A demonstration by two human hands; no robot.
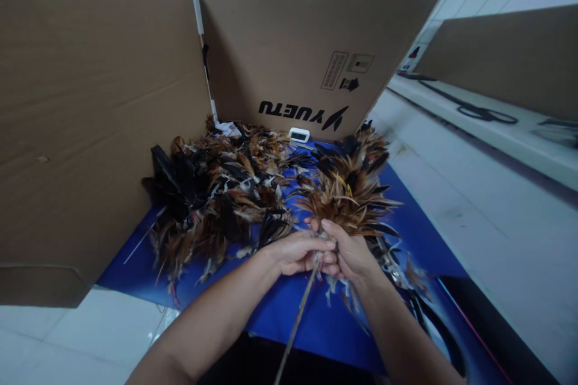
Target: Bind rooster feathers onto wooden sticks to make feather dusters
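Note:
Both hands meet at the base of a feather duster, a thick bunch of brown and black feathers on a thin stick. The stick slants down toward my body, and the feathers point away from me. My left hand is closed round the stick just below the feathers. Pressed close beside it, my right hand pinches at the same spot with thumb and fingers. Pale fluffy quill ends show between and below the fingers. What exactly lies between the fingertips is partly hidden.
Loose brown and black feathers cover the left of the blue table. A small white device with a dark display stands at the back. Cardboard panels wall off the back and left. Scissors lie on a white ledge at right.

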